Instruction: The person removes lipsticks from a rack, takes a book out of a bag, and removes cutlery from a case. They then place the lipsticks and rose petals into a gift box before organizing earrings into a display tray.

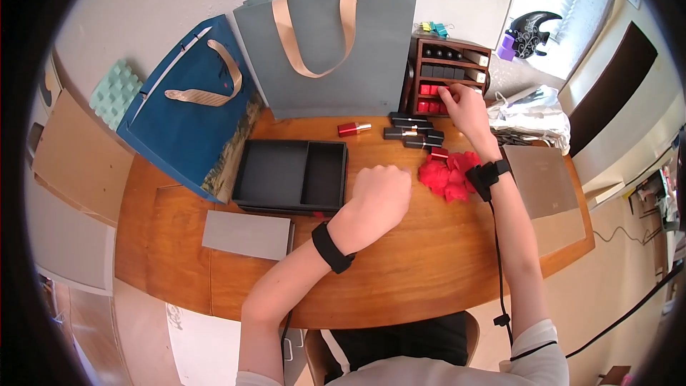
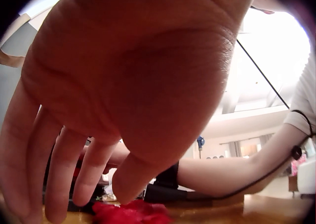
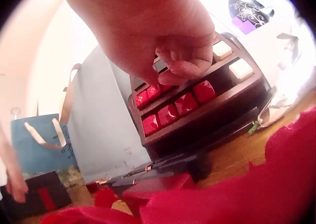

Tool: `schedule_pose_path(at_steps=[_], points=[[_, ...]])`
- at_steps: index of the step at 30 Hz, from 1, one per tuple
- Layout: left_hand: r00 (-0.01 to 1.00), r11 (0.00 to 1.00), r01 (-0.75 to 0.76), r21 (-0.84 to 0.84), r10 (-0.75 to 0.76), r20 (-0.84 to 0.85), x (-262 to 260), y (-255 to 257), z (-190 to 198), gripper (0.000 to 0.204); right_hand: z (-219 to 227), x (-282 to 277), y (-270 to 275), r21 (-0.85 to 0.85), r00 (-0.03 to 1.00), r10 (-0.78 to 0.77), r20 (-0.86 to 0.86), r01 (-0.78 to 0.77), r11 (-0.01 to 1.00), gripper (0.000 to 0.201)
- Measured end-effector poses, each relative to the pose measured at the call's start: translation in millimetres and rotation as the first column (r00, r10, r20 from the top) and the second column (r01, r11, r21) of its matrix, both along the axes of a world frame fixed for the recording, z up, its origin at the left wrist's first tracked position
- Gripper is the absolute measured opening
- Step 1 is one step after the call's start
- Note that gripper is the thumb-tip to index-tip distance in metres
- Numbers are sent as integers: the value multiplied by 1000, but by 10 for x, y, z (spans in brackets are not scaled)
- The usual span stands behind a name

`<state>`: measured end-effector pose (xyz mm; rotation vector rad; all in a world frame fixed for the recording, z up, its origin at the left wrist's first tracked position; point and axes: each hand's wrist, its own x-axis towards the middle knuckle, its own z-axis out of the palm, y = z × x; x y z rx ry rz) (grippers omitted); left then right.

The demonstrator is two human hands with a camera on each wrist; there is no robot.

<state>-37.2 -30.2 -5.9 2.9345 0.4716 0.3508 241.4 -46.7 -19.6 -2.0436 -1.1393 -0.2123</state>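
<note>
In the head view my right hand (image 1: pixel 468 112) reaches to a dark wooden rack (image 1: pixel 488 57) at the back of the table. Its fingers are curled at a red lipstick (image 3: pixel 167 88) in the third row, beside other red lipsticks (image 3: pixel 141 100); fingers partly hide that one. Below, another row of red lipsticks (image 3: pixel 186 103) fills a shelf. My left hand (image 1: pixel 375 196) hovers over the table's middle, palm down and holding nothing; its fingers hang loosely in the left wrist view. Between the hands lies a heap of red petals (image 1: pixel 448 177) with a red piece on top.
Several black lipsticks (image 1: pixel 421 141) lie before the rack, with a red lipstick (image 1: pixel 350 129) left of them. A black two-part box (image 1: pixel 271 171) and a grey lid (image 1: pixel 246 234) are at left. Behind stand a grey bag (image 1: pixel 379 50) and a blue bag (image 1: pixel 182 125). A brown folder (image 1: pixel 543 179) lies right.
</note>
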Motion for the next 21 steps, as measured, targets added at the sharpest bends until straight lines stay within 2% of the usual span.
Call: schedule_pose_path(at_steps=[4,7,10,11,14,15,21], points=[[999,999,41,15,-41,-9,-10,-43,3,21,-32,-45,-88,54,1000,-2,-18,3,999,33],[997,997,70,17,-70,-34,14,-59,-9,22,-97,-174,-285,38,998,61,-12,-61,997,24],[995,995,97,-2,-97,-23,36,-143,-81,23,-211,-368,-537,-128,957,269,106,-255,958,21],[995,995,102,-8,-102,-15,47,-158,-106,23,-234,-421,-601,-208,951,305,40,-291,934,21],[993,993,118,-7,-118,-23,57,-168,-132,23,-337,-478,-680,-179,924,370,100,-349,920,20],[992,992,123,-4,-123,-30,51,-175,-132,23,-348,-475,-687,-230,935,337,108,-306,924,22],[989,989,145,20,-145,-32,39,-177,-86,23,-391,-405,-661,-290,905,375,199,-311,905,27]])
